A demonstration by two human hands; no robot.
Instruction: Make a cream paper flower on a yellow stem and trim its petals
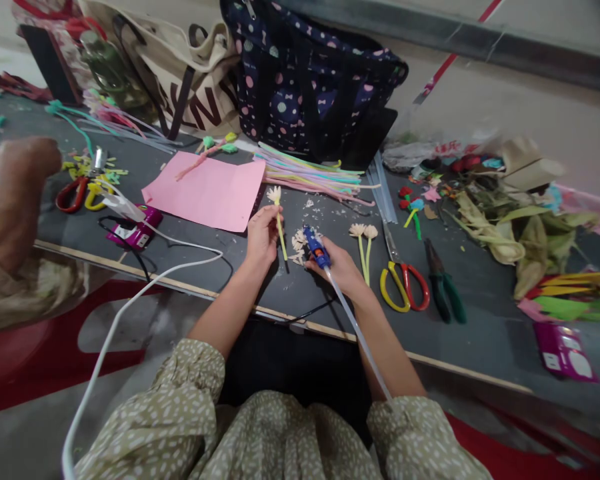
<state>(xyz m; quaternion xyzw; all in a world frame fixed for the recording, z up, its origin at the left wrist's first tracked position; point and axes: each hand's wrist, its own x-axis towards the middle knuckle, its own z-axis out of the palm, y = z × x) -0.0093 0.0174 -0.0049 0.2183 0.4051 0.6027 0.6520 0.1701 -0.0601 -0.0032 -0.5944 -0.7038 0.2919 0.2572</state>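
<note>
- Left hand (265, 233) pinches a slim, cream-petalled flower with a yellow-green stem (281, 233), just left of the frame's centre.
- Right hand (339, 268) grasps a blue plastic glue gun (316, 245), near centre.

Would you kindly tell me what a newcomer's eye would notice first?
The navy fabric bag with pastel dots at the back of the dark grey table probably stands out, then the pink paper sheet to its front left. Near the centre, the right hand holds a blue glue gun and the left hand a pale flower on a yellow-green stem.
</note>
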